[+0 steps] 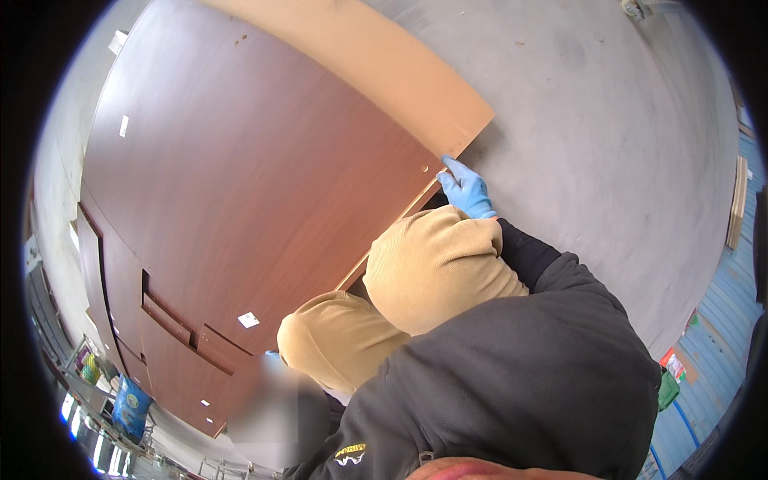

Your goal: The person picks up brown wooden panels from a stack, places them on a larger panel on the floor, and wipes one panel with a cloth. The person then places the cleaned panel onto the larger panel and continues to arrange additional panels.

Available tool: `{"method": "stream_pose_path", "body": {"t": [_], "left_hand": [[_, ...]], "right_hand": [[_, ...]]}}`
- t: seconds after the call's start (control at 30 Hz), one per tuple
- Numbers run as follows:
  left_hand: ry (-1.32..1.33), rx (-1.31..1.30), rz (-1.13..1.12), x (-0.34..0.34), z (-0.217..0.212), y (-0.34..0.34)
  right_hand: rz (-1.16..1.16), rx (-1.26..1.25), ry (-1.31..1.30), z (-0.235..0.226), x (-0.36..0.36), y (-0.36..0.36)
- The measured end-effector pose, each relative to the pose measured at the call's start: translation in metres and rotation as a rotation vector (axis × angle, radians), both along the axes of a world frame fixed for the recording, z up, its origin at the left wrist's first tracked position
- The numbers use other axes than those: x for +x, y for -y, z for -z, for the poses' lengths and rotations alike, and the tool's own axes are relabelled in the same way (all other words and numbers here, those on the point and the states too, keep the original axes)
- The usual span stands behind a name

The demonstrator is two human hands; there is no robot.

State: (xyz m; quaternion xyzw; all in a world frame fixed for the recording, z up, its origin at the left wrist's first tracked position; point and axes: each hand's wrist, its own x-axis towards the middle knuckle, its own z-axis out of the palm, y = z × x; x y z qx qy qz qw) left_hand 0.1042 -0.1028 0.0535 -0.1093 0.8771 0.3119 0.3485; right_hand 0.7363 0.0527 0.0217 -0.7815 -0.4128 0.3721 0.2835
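Observation:
A large brown wood-grain panel (264, 152) spreads before my knees, lying over a light tan board (400, 64) that sticks out beyond its far edge. My right hand (468, 190), in a light blue glove, grips the panel at its near right corner, where the pale raw edge shows. Of my left hand (274, 358) only a scrap of blue glove appears beside my left knee, at the panel's near edge. The rest of it is hidden behind the knee and a blurred patch, so its fingers cannot be made out.
My tan-trousered knees (436, 272) press close to the panel's near edge. More brown panels (180, 340) with slots lie to the left. A blue sack (130, 406) stands at the far lower left. Grey concrete floor (592, 160) extends right, to stacked wood strips (737, 202) and blue ribbed sheeting (716, 320).

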Motion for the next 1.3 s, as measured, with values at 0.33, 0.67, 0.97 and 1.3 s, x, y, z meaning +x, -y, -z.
{"method": "stream_pose_path", "body": {"t": [0.33, 0.67, 0.97, 1.3], "left_hand": [[0.411, 0.25, -0.128, 0.027, -0.012, 0.059], [0.572, 0.452, -0.241, 0.03, 0.024, 0.045], [0.32, 0.446, -0.831, 0.009, 0.07, 0.052], [0.309, 0.401, -0.842, 0.025, 0.046, 0.034]], "right_hand": [[0.292, -0.152, -0.252, -0.001, -0.012, 0.003], [0.262, -0.476, -0.265, 0.03, 0.023, -0.004], [0.069, -0.697, -0.148, 0.035, 0.107, 0.005], [-0.11, -0.886, -0.191, 0.025, 0.102, -0.038]]}}
